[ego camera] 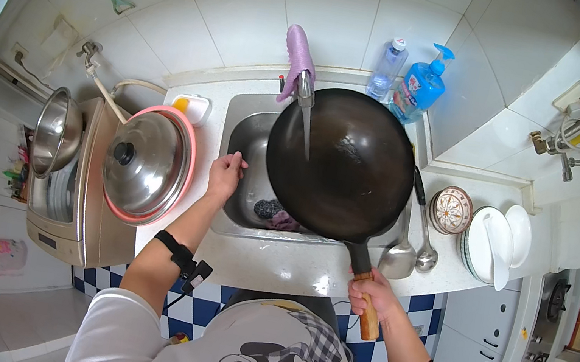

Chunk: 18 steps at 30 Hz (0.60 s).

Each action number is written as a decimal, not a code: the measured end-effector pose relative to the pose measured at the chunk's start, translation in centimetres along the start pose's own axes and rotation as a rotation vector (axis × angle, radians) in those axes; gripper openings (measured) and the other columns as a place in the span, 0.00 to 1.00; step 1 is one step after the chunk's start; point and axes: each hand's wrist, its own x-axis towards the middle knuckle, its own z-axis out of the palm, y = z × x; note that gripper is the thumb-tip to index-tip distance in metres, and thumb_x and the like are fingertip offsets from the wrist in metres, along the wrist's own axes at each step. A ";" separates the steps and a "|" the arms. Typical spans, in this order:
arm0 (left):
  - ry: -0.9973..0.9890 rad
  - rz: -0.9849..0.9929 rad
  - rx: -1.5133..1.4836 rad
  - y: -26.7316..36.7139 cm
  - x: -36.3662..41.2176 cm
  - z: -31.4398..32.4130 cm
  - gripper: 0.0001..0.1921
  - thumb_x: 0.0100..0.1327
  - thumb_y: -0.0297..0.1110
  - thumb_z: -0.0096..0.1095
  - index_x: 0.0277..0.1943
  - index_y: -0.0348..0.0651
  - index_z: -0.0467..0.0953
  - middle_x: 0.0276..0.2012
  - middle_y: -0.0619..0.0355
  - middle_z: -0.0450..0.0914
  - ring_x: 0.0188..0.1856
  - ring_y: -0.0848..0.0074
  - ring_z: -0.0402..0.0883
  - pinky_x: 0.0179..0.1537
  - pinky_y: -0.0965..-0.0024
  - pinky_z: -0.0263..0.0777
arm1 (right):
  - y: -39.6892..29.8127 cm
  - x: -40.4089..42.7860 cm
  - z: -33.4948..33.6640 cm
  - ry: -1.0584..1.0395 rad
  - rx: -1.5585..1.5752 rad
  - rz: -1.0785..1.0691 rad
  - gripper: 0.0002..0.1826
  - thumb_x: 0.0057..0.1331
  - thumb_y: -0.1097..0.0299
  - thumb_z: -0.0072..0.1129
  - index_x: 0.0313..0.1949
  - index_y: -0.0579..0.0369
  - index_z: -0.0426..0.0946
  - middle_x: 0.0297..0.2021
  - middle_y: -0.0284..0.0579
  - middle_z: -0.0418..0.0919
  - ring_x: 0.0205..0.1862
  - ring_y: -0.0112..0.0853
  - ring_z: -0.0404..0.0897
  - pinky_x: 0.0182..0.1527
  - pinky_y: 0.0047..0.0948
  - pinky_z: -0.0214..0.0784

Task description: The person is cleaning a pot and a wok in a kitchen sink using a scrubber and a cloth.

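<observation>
My right hand is wrapped around the wooden handle of a large dark wok. The wok is over the right part of a stainless steel sink and hides much of it. From the faucet, a stream of water falls onto the wok. My left hand is at the sink's left rim with its fingers curled, and nothing shows in it. A dark mesh scrubber and a purple cloth lie in the sink basin.
Left of the sink, a steel lid covers a pink basin. To the right lie a metal spatula, a ladle, a patterned bowl and white dishes. Behind stand a blue pump bottle and a clear bottle.
</observation>
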 end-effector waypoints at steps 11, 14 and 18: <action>-0.105 -0.115 -0.139 -0.7 0.6 -0.8 0.18 0.72 0.44 0.49 0.32 0.40 0.79 0.20 0.62 0.75 0.21 0.82 0.69 0.25 0.76 0.63 | 0.6 -3.3 1.5 0.030 0.078 0.161 0.17 0.55 0.75 0.54 0.46 0.51 0.66 0.19 0.38 0.64 0.13 0.24 0.62 0.15 0.27 0.57; -0.176 -0.113 -0.143 -0.7 1.0 0.4 0.18 0.72 0.43 0.49 0.32 0.40 0.78 0.21 0.62 0.75 0.21 0.83 0.70 0.24 0.76 0.63 | 0.7 -2.8 1.0 0.128 0.038 0.078 0.17 0.55 0.75 0.55 0.45 0.50 0.66 0.19 0.37 0.64 0.13 0.24 0.62 0.15 0.26 0.57; -0.195 -0.079 -0.124 -0.6 2.6 1.7 0.17 0.72 0.42 0.50 0.32 0.39 0.77 0.21 0.63 0.75 0.22 0.83 0.70 0.24 0.76 0.63 | -0.4 -1.4 2.2 0.095 0.076 0.121 0.17 0.56 0.75 0.54 0.45 0.51 0.63 0.21 0.37 0.66 0.15 0.24 0.64 0.18 0.25 0.57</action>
